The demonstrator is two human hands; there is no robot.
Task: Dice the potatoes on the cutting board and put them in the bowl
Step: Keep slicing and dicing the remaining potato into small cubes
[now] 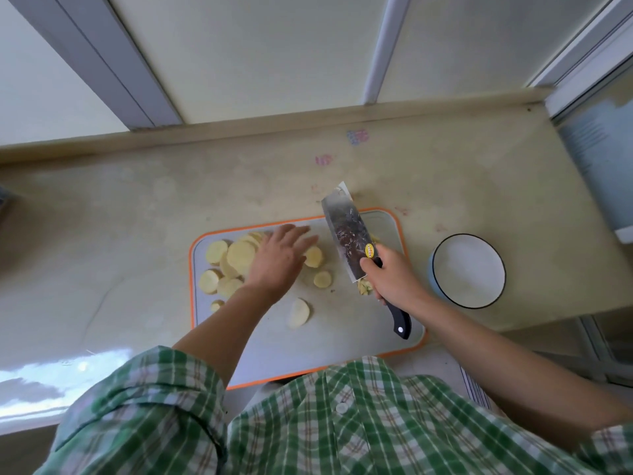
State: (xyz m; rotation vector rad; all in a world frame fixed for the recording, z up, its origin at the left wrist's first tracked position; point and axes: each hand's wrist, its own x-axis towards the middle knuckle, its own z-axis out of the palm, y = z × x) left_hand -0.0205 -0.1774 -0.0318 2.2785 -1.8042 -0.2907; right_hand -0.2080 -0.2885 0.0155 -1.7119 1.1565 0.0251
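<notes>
progress: early, potato slices point(239, 255) lie round on cutting board point(342, 341), few diced | bowl point(468, 270) holds none | left hand point(279, 260) flat over slices | right hand point(390, 281) grips cleaver point(346, 234)

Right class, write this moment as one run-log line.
left hand: open over potato slices | right hand: grips cleaver | cutting board: mostly slices | bowl: empty

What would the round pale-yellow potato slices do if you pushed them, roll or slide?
Probably slide, not roll: the round pale-yellow potato slices lie flat on the orange-rimmed grey cutting board. Their faces are bare cut flesh, so they may feel slippery. They look stiff: overlapping ones keep their shape beside the left hand.
</notes>
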